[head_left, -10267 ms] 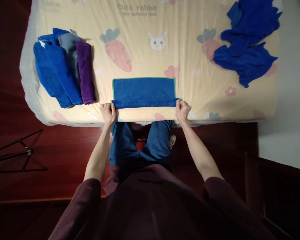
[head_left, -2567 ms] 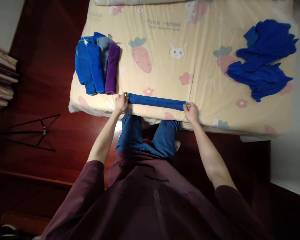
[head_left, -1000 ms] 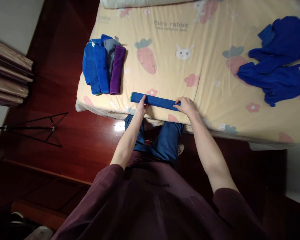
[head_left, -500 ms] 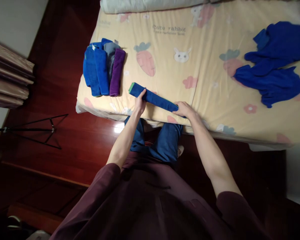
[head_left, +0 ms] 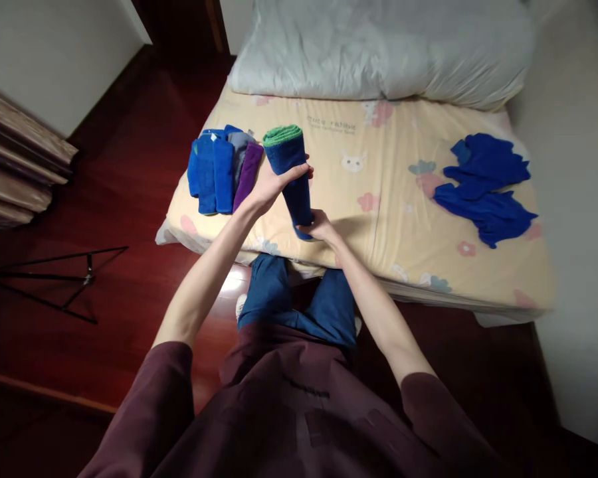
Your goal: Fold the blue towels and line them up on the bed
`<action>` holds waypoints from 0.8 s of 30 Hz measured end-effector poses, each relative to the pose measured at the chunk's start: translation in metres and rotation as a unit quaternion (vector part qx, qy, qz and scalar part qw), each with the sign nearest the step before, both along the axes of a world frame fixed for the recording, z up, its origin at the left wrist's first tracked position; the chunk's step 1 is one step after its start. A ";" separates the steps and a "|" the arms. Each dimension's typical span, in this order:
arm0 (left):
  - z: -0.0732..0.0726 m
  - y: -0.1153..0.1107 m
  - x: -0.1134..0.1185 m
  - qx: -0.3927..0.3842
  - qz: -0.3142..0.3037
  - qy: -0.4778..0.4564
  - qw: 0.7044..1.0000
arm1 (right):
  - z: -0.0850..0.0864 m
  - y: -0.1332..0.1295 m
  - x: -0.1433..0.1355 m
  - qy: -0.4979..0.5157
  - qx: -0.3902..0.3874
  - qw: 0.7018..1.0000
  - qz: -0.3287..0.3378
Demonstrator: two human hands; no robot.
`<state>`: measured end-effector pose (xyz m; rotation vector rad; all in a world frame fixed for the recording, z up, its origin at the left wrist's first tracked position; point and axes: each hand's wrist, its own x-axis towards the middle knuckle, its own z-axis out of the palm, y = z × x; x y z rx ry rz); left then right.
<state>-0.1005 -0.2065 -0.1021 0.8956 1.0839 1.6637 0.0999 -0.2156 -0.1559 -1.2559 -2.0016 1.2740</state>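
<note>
A rolled dark blue towel (head_left: pixel 295 189) with a green edge is held up above the bed, its green end farthest from me. My left hand (head_left: pixel 278 182) wraps round its upper part, the thumb across the front. The lower end is gripped by my right hand (head_left: pixel 319 227). To the left on the bed lie several rolled cloths: blue rolls (head_left: pixel 223 176), a grey one (head_left: pixel 240 147) and a purple one (head_left: pixel 248 176), side by side. Crumpled blue cloths (head_left: pixel 488 189) lie at the right of the bed.
The bed (head_left: pixel 379 242) has a yellow printed sheet, with a large pale bedding bundle (head_left: pixel 379 50) across its far side. A black tripod (head_left: pixel 87 269) stands on the floor at the left, near a striped curtain (head_left: pixel 17 162).
Both hands have lifted the rolled towel off the bed and turned it from slanting sideways to nearly upright. The camera view has tilted up, showing more of the pale bedding.
</note>
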 end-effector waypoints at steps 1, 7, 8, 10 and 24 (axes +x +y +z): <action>0.015 -0.006 -0.010 0.010 0.000 0.056 0.998 | 0.007 -0.003 -0.022 0.030 -0.010 1.000 0.002; 0.106 -0.061 -0.055 0.051 -0.032 0.255 0.965 | 0.043 -0.024 -0.138 0.185 -0.051 0.980 0.046; 0.115 -0.068 -0.062 0.054 -0.025 0.265 0.962 | 0.047 -0.027 -0.152 0.198 -0.052 0.978 0.049; 0.125 -0.077 -0.076 0.051 -0.004 0.278 0.959 | 0.050 -0.030 -0.176 0.212 -0.055 0.974 0.051; 0.068 -0.066 -0.116 -0.017 0.056 0.316 0.947 | -0.009 -0.021 -0.221 0.164 -0.091 0.982 0.014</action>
